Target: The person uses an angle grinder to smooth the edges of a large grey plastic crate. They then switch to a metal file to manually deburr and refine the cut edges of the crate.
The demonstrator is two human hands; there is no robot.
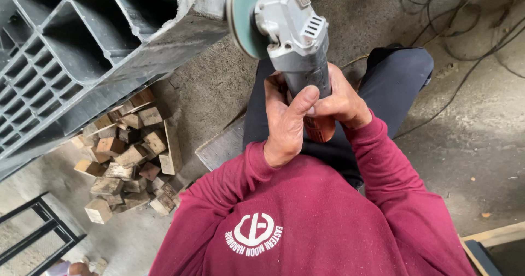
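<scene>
Head view: I've got both hands, left [284, 125] and right [342, 104], clamped around the grinder [298, 41], its disc [243, 16] at the pallet [82, 52] edge above them, needing steady pressure next.

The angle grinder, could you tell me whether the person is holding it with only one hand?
No, both the left hand and the right hand are wrapped around the body of the angle grinder.
</scene>
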